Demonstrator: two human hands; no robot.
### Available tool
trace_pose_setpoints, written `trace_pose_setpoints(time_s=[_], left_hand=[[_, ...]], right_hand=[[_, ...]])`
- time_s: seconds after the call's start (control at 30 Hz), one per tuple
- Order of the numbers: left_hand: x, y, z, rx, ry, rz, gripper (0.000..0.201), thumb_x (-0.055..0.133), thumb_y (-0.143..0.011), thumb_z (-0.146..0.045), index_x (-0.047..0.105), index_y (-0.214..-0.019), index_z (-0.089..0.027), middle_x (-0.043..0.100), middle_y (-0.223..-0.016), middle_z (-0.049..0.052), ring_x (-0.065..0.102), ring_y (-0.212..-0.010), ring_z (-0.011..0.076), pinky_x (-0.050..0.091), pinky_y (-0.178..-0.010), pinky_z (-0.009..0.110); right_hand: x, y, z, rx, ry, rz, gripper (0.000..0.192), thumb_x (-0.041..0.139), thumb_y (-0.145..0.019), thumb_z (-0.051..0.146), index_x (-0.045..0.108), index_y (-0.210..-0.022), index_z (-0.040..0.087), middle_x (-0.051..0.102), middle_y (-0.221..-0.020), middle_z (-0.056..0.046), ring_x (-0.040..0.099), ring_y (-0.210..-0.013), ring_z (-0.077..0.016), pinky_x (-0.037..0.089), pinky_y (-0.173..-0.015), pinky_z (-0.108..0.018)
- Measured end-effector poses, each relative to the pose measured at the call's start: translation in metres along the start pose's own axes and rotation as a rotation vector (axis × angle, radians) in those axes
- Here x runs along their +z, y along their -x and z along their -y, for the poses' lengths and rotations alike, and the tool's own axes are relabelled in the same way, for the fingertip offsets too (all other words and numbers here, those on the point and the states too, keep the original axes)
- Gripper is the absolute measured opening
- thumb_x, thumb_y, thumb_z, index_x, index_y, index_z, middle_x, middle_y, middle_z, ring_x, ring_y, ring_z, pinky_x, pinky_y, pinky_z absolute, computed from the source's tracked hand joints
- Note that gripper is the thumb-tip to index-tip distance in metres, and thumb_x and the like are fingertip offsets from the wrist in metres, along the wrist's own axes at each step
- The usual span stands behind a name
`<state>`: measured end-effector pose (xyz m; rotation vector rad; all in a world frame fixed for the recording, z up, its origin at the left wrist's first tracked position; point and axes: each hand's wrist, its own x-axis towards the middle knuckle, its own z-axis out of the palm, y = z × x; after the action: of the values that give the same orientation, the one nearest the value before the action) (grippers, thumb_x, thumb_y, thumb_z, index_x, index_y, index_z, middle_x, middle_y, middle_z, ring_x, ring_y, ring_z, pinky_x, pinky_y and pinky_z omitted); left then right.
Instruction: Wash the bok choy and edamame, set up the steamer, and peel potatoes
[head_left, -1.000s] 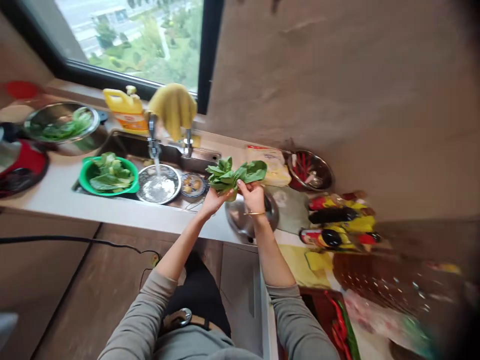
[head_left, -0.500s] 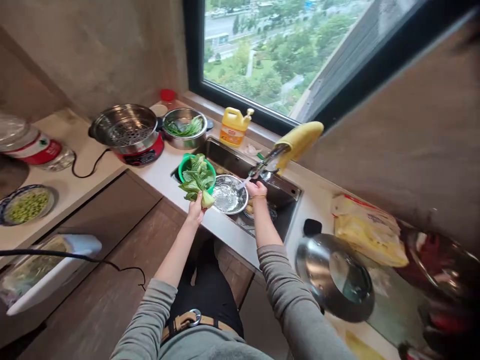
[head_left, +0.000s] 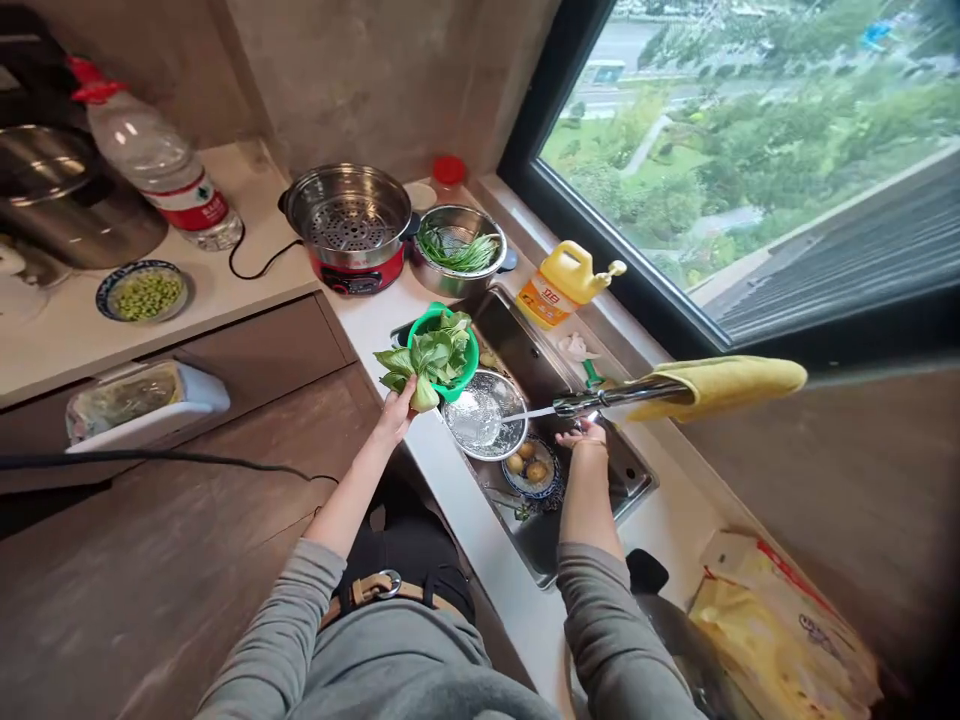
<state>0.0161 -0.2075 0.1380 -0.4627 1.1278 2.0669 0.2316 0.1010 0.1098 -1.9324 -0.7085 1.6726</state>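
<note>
My left hand (head_left: 397, 412) grips a leafy green bok choy (head_left: 424, 392) by its pale stem end, at the sink's near edge. Its leaves lie over a green basket (head_left: 475, 360) that holds more leaves. Beside the basket, a metal bowl (head_left: 491, 452) catches water from the faucet (head_left: 592, 400), which has a yellow cloth (head_left: 735, 385) draped over it. Under the faucet, my right hand (head_left: 585, 436) has its fingers apart and holds nothing; whether it touches the faucet I cannot tell. A patterned bowl with several potatoes (head_left: 535, 472) sits lower in the sink (head_left: 540, 560).
Behind the sink stands a yellow detergent jug (head_left: 559, 285). To the left are a pot of green stalks (head_left: 459, 282), a red electric steamer (head_left: 360, 275), a plate of green beans (head_left: 146, 292) and a large plastic bottle (head_left: 176, 190). A yellow bag (head_left: 780, 620) lies at right.
The view has turned left, so the scene sits further right and tilted. My right hand has moved away from the metal bowl's rim to beneath the faucet. My left hand still holds the bok choy.
</note>
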Motion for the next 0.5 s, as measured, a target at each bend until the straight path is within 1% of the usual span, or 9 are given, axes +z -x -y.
trace_pose_setpoints(time_s=[0.07, 0.13, 0.2, 0.27, 0.33, 0.37, 0.43, 0.5], left_hand=[[-0.013, 0.003, -0.006, 0.032, -0.036, -0.025, 0.037, 0.084, -0.065, -0.035, 0.069, -0.091, -0.015, 0.072, -0.1, 0.007, 0.066, -0.097, 0.0185, 0.056, -0.088, 0.034], [-0.024, 0.006, -0.013, 0.079, -0.06, -0.042, 0.038, 0.085, -0.064, -0.035, 0.07, -0.092, -0.015, 0.072, -0.101, 0.008, 0.066, -0.099, 0.0193, 0.055, -0.089, 0.034], [-0.031, 0.007, -0.018, 0.125, -0.058, -0.062, 0.037, 0.084, -0.064, -0.033, 0.07, -0.094, -0.015, 0.072, -0.102, 0.007, 0.066, -0.1, 0.0192, 0.054, -0.091, 0.034], [-0.031, 0.007, -0.019, 0.165, -0.052, -0.074, 0.036, 0.084, -0.064, -0.031, 0.07, -0.094, -0.016, 0.072, -0.101, 0.007, 0.066, -0.101, 0.0185, 0.052, -0.093, 0.033], [-0.024, 0.005, -0.014, 0.221, -0.065, -0.064, 0.036, 0.084, -0.064, -0.028, 0.07, -0.094, -0.015, 0.072, -0.1, 0.007, 0.066, -0.099, 0.0174, 0.049, -0.096, 0.032], [-0.02, 0.005, -0.009, 0.254, -0.082, -0.054, 0.035, 0.084, -0.064, -0.026, 0.07, -0.094, -0.015, 0.073, -0.1, 0.007, 0.066, -0.098, 0.0169, 0.048, -0.096, 0.032], [-0.009, 0.003, 0.003, 0.319, -0.14, -0.046, 0.033, 0.083, -0.064, -0.022, 0.07, -0.093, -0.015, 0.073, -0.099, 0.006, 0.066, -0.094, 0.016, 0.047, -0.095, 0.03], [0.002, 0.003, 0.017, 0.363, -0.224, -0.037, 0.027, 0.081, -0.066, -0.019, 0.07, -0.091, -0.016, 0.073, -0.095, 0.005, 0.066, -0.09, 0.0156, 0.048, -0.092, 0.029]], right_hand=[[-0.007, 0.0, 0.002, 0.068, 0.111, -0.079, 0.025, 0.041, -0.082, 0.018, 0.055, -0.102, 0.023, 0.052, -0.131, -0.016, 0.052, -0.128, -0.0243, 0.046, -0.098, -0.057], [-0.017, 0.001, 0.008, 0.106, 0.194, -0.101, 0.022, 0.044, -0.083, 0.02, 0.056, -0.101, 0.022, 0.053, -0.126, -0.02, 0.053, -0.127, -0.0261, 0.049, -0.094, -0.055], [-0.026, 0.007, 0.01, 0.117, 0.279, -0.076, 0.021, 0.05, -0.082, 0.023, 0.056, -0.101, 0.02, 0.055, -0.12, -0.024, 0.054, -0.124, -0.0283, 0.053, -0.089, -0.053], [-0.027, 0.02, 0.0, 0.111, 0.373, -0.021, 0.025, 0.054, -0.079, 0.026, 0.057, -0.103, 0.019, 0.056, -0.118, -0.024, 0.056, -0.122, -0.0291, 0.056, -0.084, -0.051], [-0.016, 0.043, -0.023, 0.088, 0.434, 0.085, 0.027, 0.055, -0.079, 0.027, 0.057, -0.104, 0.02, 0.058, -0.119, -0.021, 0.058, -0.119, -0.0283, 0.058, -0.082, -0.048], [-0.006, 0.058, -0.039, 0.073, 0.422, 0.182, 0.025, 0.055, -0.079, 0.027, 0.059, -0.103, 0.021, 0.059, -0.12, -0.019, 0.058, -0.118, -0.0272, 0.058, -0.083, -0.046], [0.022, 0.093, -0.073, -0.046, 0.387, 0.389, 0.024, 0.059, -0.078, 0.027, 0.062, -0.101, 0.023, 0.061, -0.123, -0.012, 0.058, -0.119, -0.0241, 0.057, -0.085, -0.04], [0.056, 0.128, -0.106, -0.145, 0.359, 0.644, 0.028, 0.066, -0.077, 0.033, 0.065, -0.104, 0.026, 0.062, -0.124, -0.007, 0.055, -0.121, -0.022, 0.055, -0.085, -0.034]])
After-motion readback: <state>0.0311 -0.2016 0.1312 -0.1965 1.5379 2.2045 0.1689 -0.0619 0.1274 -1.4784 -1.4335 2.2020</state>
